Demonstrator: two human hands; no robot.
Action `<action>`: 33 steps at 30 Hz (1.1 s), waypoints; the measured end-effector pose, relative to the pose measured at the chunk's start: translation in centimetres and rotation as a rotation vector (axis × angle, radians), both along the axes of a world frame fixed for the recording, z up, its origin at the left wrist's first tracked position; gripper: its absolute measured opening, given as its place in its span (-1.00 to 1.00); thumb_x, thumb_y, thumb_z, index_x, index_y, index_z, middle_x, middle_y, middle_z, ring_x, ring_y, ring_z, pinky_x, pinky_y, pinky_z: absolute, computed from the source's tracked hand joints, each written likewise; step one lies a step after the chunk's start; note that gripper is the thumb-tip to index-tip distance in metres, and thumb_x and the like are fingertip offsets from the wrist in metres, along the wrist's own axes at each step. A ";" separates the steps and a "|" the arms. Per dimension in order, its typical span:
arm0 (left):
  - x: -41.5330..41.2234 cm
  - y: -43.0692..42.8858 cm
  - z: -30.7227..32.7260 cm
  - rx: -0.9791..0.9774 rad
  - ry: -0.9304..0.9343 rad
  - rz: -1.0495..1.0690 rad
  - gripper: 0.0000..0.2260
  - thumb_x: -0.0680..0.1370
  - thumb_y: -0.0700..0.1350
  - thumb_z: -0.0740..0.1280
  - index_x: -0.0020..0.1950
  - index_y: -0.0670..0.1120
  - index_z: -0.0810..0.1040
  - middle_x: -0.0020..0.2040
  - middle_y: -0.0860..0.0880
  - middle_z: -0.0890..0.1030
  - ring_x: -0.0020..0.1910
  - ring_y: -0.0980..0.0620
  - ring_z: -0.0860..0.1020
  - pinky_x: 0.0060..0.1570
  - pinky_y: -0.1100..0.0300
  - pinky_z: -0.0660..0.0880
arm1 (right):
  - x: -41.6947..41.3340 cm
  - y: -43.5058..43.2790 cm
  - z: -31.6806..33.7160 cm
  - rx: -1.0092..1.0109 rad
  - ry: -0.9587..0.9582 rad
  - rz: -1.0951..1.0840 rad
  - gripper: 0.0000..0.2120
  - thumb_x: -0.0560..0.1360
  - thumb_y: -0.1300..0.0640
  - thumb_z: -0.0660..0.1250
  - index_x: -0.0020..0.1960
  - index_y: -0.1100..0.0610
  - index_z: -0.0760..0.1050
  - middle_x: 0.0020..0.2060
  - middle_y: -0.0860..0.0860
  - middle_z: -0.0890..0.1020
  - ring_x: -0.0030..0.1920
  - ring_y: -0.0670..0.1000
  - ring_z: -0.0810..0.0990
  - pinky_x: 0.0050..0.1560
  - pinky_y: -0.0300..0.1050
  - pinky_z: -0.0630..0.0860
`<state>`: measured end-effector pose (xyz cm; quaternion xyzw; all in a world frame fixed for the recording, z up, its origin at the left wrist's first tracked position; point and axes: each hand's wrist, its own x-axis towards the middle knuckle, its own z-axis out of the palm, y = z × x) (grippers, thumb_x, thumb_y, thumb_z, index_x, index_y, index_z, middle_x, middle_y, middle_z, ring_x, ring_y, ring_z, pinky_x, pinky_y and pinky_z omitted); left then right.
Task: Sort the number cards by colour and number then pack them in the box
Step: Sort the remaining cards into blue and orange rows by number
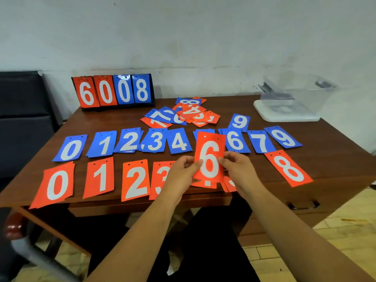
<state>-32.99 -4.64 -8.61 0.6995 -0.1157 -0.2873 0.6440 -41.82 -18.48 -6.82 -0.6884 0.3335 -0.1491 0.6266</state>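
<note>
Fingers (196,164) of my left hand (181,169) and right hand (236,165) pinch opposite edges of one glossy, rectangular red 6 card (210,157), held upright over the brown wooden bench (126,119). My near red row (136,182) shows five faces: 0, 1, 2, 3, 8. One clear plastic box (295,98) stands far right.

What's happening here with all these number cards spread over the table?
A person is sorting cards by colour and number. The left hand and right hand together pinch an orange-red card with a white 6 above the brown wooden table. A row of blue cards lies behind a nearer row of orange-red cards. A mixed unsorted pile lies farther back, and the clear plastic box stands at the far right.
</note>
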 end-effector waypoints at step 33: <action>-1.4 -9.7 -2.5 0.474 -1.121 -0.506 -0.73 0.59 0.02 0.27 0.26 0.03 0.55 0.29 0.09 0.52 0.30 0.10 0.41 0.29 0.19 0.32 | -3.5 -12.3 -3.1 -0.827 0.530 -0.233 -0.73 0.58 0.03 0.29 0.22 0.14 0.48 0.26 0.10 0.45 0.01 0.03 0.57 -0.05 -0.10 0.56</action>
